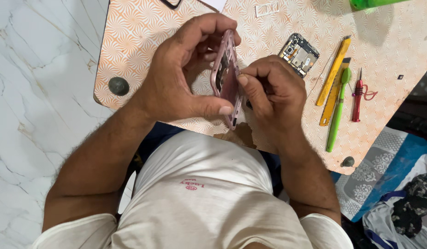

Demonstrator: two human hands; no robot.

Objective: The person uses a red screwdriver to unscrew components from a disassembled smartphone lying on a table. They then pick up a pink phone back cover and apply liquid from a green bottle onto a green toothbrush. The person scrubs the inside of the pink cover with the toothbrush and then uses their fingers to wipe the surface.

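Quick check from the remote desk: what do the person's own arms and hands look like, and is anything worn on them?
Both hands are bare: the left hand and the right hand carry no gloves, rings or watch that I can see. Both forearms are uncovered and hairy. The short white sleeves of a white T-shirt end above the elbows. The shirt has a small red printed mark on the chest.
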